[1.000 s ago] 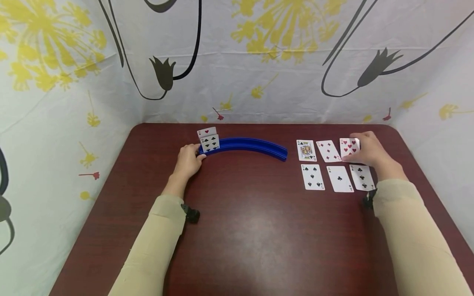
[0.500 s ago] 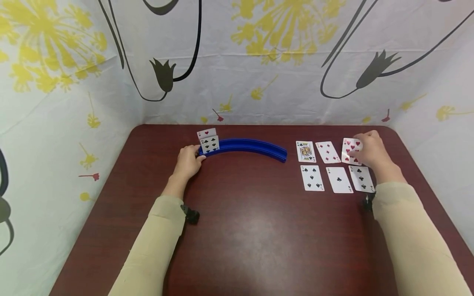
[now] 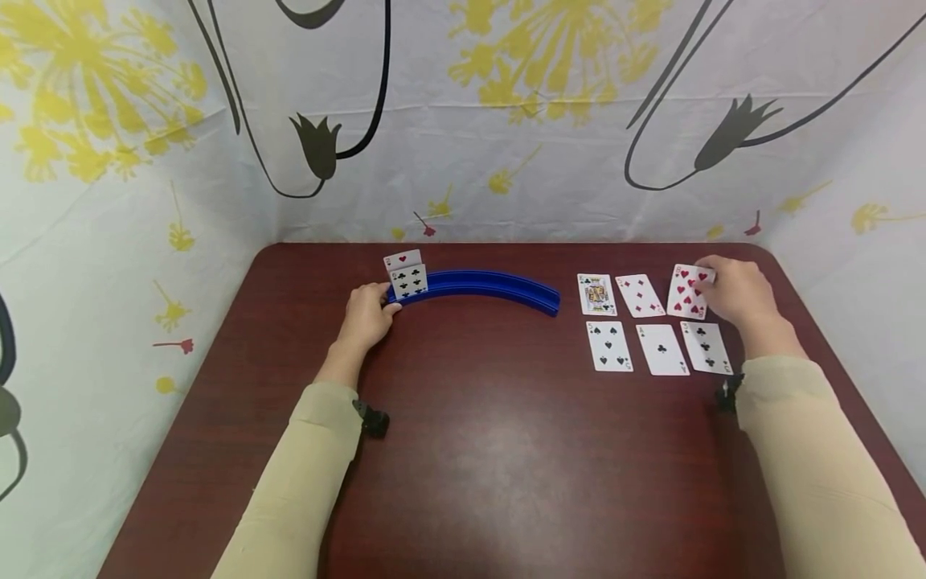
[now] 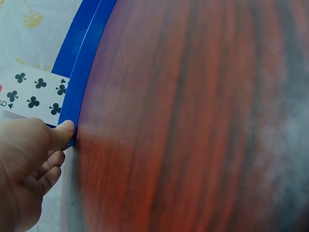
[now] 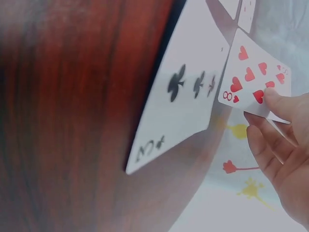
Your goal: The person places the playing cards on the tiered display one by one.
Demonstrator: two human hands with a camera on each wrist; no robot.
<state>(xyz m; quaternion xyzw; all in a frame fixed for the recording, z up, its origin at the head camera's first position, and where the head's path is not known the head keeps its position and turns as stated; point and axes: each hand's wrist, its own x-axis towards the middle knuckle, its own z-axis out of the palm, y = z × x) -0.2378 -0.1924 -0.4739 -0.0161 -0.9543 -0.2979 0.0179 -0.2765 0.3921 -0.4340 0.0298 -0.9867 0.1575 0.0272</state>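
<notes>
My left hand (image 3: 365, 318) pinches the left end of a curved blue card holder (image 3: 499, 285), its thumb on the front wall in the left wrist view. Standing in the holder beside that hand are a six of clubs (image 4: 34, 92) and, behind it, a hearts card (image 3: 402, 259). On the right, my right hand (image 3: 741, 297) pinches an eight of hearts (image 5: 246, 72) by its right edge, thumb on the face and fingers behind. The card is tilted up off the table. Just in front of it lies a three of clubs (image 3: 706, 347).
Left of the right hand lie a king of clubs (image 3: 596, 294) and a diamonds card (image 3: 640, 296). A five of spades (image 3: 610, 346) and an ace of clubs (image 3: 661, 350) form the nearer row. A patterned cloth wall (image 3: 506, 193) borders the dark red table (image 3: 521, 450).
The eight of hearts has gone from lying flat to tilted up in my right hand, which now grips its right edge. The left hand and holder stay put.
</notes>
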